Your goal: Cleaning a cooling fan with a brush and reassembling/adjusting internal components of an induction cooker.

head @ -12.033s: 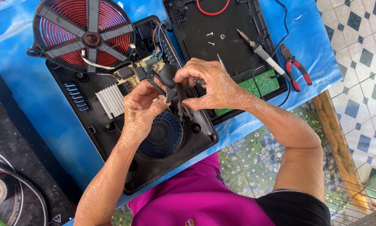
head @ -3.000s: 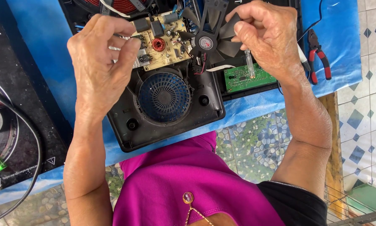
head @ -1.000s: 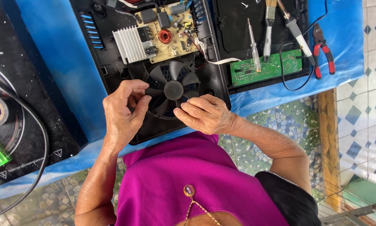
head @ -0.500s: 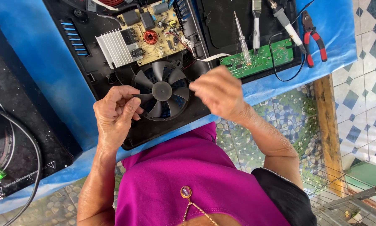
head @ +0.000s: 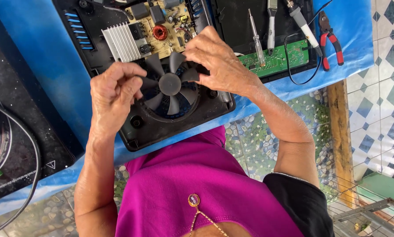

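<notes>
Fan (head: 169,84) seated in round well of black housing (head: 179,125), below circuit board (head: 162,30) and heat sink (head: 120,44). Left hand (head: 113,94) curled, fingertips pinching blade at fan's left edge. Right hand (head: 219,61) arched over upper right, fingers bent onto blades there. Probably light, thin plastic; blades springy, likely to snap if levered. Better taken at hub or outer rim, both sides evenly. Screwdriver (head: 254,35), pliers (head: 330,41) well apart.

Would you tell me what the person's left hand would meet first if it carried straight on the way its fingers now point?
Most likely the black fan: the left hand points its fingertips rightward at the blades, already at their edge, though depth is hard to judge.
</notes>
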